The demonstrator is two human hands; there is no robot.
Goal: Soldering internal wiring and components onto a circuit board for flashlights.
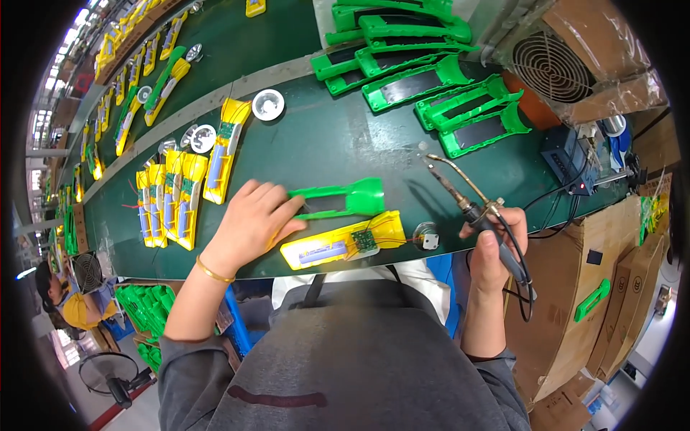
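Head view, looking down on a green workbench [323, 144] on an assembly line. Left hand [248, 226] lies flat with fingers spread, pressing on the near end of a yellow torch half-shell [343, 243] that has a battery cell and a small green circuit board [364, 240] in it. Its fingertips also touch the green shell half [343, 199] lying just past the yellow one.

Right hand [494, 248] is wrapped tight round the grip of a soldering iron [460, 194]. The tip points up and away from that hand, hanging above the bench, well apart from the board. Just left of the right hand sits a small round part [426, 236], maybe a switch or lamp holder, hard to say at this size.

Risk as I see it: the hot tip has to travel over thin wires and plastic to reach the board. Any wobble could melt the shell or nick a lead. Left fingers are near the board too, so a slip could mean a burn. More green shells [431, 79] are stacked further out.
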